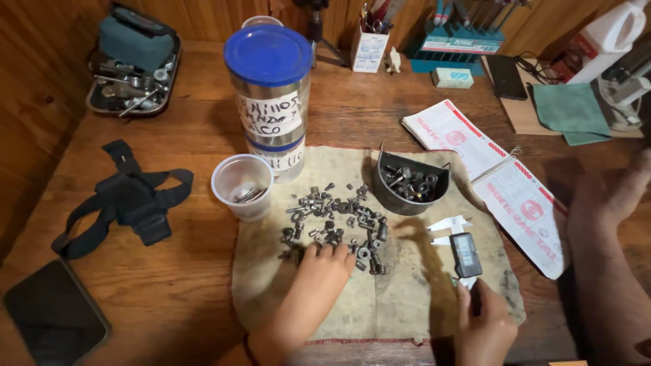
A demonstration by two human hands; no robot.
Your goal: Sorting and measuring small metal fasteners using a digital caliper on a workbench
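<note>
Seen from above on a wooden tabletop (176,271): left hand (324,266) laid palm down on a worn cloth (400,305), fingertips spread loose and touching the near edge of a scatter of small dark bolts and nuts (339,217), grip open and closed on nothing. Right hand (485,318) at the cloth's near right corner, grip closed around the lower end of a digital caliper (462,247), held upright with its pale jaws just right of the scatter. Behind the scatter, a dark metal bowl (411,183) holding more hardware. To the left, a clear plastic cup (243,184) with a few pieces inside, just beside two stacked labelled jars, blue lid (268,54) on top. At right, an open spiral-bound booklet (502,176) and another person's forearm (610,257). Far left, a black strap harness (129,200) and a tray of tools (132,81).
</note>
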